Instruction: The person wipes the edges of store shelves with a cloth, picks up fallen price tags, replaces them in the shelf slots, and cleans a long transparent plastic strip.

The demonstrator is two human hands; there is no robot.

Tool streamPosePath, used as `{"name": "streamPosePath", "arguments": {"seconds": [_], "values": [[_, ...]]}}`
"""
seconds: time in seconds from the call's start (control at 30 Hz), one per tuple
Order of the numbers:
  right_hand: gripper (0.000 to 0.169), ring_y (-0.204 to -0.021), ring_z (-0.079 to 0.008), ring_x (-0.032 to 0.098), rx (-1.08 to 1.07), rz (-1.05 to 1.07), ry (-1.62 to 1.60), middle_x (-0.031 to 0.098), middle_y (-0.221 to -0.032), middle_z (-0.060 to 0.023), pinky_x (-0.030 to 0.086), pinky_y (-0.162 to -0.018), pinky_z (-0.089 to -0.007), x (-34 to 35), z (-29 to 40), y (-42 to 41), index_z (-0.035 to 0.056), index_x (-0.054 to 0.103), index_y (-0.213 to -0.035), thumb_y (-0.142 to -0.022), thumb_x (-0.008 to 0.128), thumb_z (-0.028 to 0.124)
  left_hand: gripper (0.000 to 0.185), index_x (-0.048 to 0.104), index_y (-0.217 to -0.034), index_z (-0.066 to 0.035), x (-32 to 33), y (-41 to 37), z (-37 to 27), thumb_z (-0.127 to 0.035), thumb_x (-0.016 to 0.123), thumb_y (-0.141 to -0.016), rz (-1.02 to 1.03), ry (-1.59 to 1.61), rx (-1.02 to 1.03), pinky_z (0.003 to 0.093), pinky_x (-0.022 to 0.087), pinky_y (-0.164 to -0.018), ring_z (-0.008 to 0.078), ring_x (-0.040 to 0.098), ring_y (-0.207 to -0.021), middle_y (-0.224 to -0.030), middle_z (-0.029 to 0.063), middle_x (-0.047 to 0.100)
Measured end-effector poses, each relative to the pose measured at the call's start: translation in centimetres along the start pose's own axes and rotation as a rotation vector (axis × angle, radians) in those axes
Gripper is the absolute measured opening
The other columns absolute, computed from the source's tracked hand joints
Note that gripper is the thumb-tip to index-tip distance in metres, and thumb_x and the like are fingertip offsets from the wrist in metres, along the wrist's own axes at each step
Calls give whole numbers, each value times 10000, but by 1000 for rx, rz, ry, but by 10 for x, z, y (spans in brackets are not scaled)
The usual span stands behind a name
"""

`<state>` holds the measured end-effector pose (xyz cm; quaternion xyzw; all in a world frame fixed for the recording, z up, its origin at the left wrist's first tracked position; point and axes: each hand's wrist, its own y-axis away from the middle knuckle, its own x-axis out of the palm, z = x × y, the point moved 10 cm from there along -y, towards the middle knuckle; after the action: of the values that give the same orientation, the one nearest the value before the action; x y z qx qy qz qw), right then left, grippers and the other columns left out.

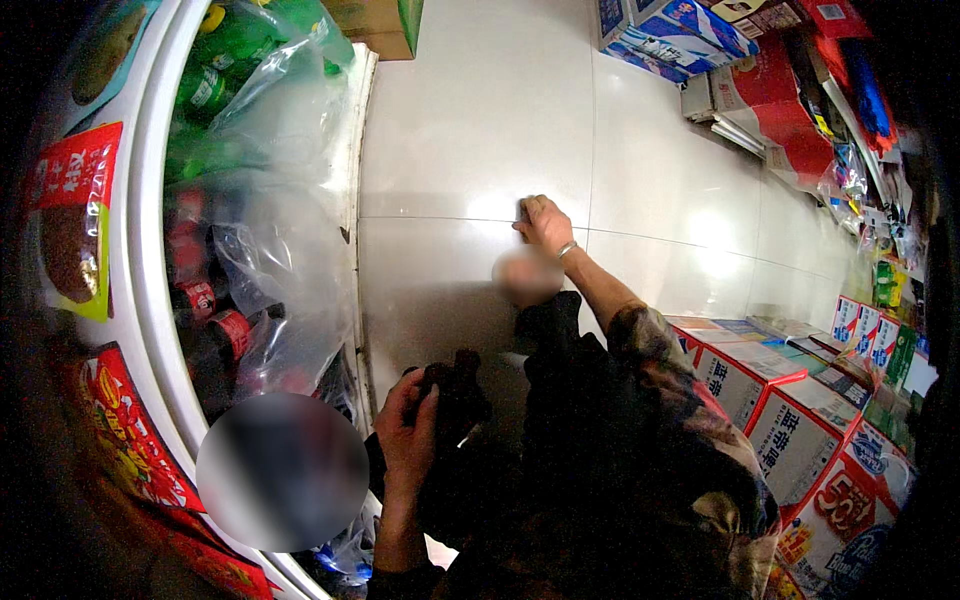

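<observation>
My left hand [405, 424], forearm bare, is at the lower middle, its thumb and fingers closed around a dark object [461, 394] whose kind the shadow hides. Ahead of the dark clothing, my right hand [546, 223] reaches out low over the pale tiled floor [472, 135], with a metal bracelet [568, 249] at the wrist and a patterned sleeve above the bare forearm. Its fingers are bent, with a small dark patch between them; whether that is an object or shadow cannot be told. A blurred patch lies just below the right hand, over the end of a dark-clothed shape.
Plastic-wrapped green bottles [206, 86] and dark bottles with red labels [232, 334] lie left, beside a white rim [154, 247] with snack packets. Boxes of drinks [799, 431] line the lower right; blue cartons [679, 41] and shelved goods stand upper right. A cardboard box [379, 30] is at the top.
</observation>
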<state>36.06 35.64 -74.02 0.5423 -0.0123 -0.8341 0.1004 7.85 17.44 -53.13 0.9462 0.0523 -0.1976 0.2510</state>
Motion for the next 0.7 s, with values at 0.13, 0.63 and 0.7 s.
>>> {"name": "streamPosePath", "arguments": {"seconds": [0.13,0.63,0.7], "values": [[115,-827,-319,592,-36,-44,28,599,-875,-140,504,-675,-414,11,-5,-4,62,574,-840,-804,613,164,269,604,-1117,-35,12,-7,-4,-95,637,-857,22,34,68,288,489,-754,155,616,-830,-955,108,659],[155,-748,-319,614,279,-75,-353,624,-819,-167,497,-661,-405,-39,-61,25,28,607,-846,-852,572,179,389,551,-1174,-22,129,-84,18,-240,639,-864,399,-315,200,367,499,-767,284,634,-846,-996,163,651],[135,-767,-298,616,66,-154,-277,626,-841,-154,503,-673,-394,-48,-36,25,42,624,-879,-856,561,158,397,545,-1170,-27,139,-86,15,-262,632,-862,428,-395,263,405,494,-757,330,631,-852,-960,189,648]]}}
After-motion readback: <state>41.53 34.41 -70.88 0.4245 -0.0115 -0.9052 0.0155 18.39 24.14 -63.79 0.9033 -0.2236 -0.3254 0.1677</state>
